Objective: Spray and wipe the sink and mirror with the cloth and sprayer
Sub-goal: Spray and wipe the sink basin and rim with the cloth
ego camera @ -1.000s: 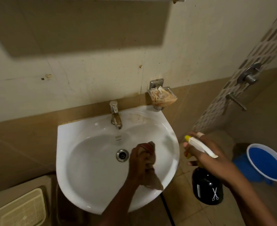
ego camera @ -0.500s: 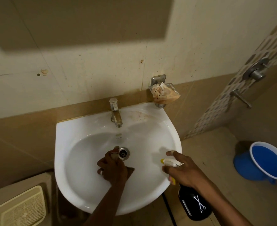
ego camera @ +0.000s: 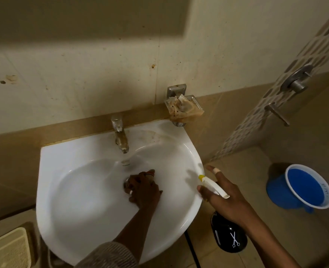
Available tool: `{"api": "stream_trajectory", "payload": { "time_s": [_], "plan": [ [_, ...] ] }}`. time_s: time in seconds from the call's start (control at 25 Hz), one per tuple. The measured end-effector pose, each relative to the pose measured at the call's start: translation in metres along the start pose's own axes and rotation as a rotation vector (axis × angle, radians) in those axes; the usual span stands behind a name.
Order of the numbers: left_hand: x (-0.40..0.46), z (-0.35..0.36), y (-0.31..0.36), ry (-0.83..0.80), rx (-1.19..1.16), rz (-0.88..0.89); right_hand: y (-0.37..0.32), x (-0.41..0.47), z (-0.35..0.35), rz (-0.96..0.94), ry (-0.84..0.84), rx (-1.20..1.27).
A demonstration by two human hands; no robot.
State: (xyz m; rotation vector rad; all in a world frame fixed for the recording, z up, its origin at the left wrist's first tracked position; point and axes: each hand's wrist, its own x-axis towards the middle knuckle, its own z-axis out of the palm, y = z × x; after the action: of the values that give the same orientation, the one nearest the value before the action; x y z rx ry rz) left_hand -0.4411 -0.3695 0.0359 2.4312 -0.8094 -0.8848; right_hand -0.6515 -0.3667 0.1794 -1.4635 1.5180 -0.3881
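The white sink (ego camera: 67, 171) hangs on the tiled wall, with a stained metal tap (ego camera: 121, 138) at its back. My left hand (ego camera: 144, 190) is down in the basin over the drain, gripping a brown cloth (ego camera: 151, 173) whose tip shows beyond the fingers. My right hand (ego camera: 225, 198) holds the sprayer (ego camera: 228, 236), a black bottle with a white and yellow trigger head, just off the sink's right rim; the forefinger is stretched out. No mirror is in view.
A soap dish (ego camera: 185, 109) with brown crumpled wrapping is fixed to the wall above the sink's right corner. A blue bucket (ego camera: 303, 188) stands on the floor at right, below shower fittings (ego camera: 295, 82). A cream grille (ego camera: 7, 250) lies at lower left.
My left hand with the cloth slid from the basin's right side leftward to the drain. My right hand swung the sprayer in toward the sink's rim.
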Motion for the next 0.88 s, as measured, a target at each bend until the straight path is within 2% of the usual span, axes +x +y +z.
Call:
{"api": "stream_trajectory", "payload": {
  "time_s": [0.08, 0.16, 0.2, 0.28, 0.36, 0.52, 0.64, 0.76, 0.88],
  "plan": [
    [-0.013, 0.006, 0.011, -0.070, 0.063, 0.228, -0.001, 0.003, -0.010, 0.000, 0.067, 0.053],
    [-0.031, 0.010, 0.035, -0.202, -0.025, 0.436, -0.001, 0.007, -0.016, -0.015, 0.123, 0.075],
    [-0.038, 0.010, 0.046, -0.286, -0.173, 0.460, -0.002, 0.008, -0.018, -0.021, 0.143, 0.083],
    [-0.050, 0.006, 0.055, -0.538, -0.478, 0.360, -0.002, 0.007, -0.021, -0.030, 0.175, 0.112],
    [-0.061, -0.008, 0.043, -0.746, -0.597, 0.288, -0.005, 0.004, -0.022, -0.040, 0.210, 0.168],
    [-0.070, -0.047, 0.001, -0.919, -0.470, 0.265, -0.018, -0.006, -0.013, -0.072, 0.229, 0.212],
    [-0.075, -0.085, -0.031, -1.003, -0.350, 0.442, -0.031, -0.019, 0.000, -0.107, 0.207, 0.232],
    [-0.067, -0.113, -0.076, -0.978, -0.229, 0.636, -0.042, -0.033, 0.015, -0.140, 0.178, 0.268],
    [-0.062, -0.154, -0.105, -0.938, -0.055, 0.636, -0.052, -0.045, 0.028, -0.161, 0.153, 0.276]
  ]
}}
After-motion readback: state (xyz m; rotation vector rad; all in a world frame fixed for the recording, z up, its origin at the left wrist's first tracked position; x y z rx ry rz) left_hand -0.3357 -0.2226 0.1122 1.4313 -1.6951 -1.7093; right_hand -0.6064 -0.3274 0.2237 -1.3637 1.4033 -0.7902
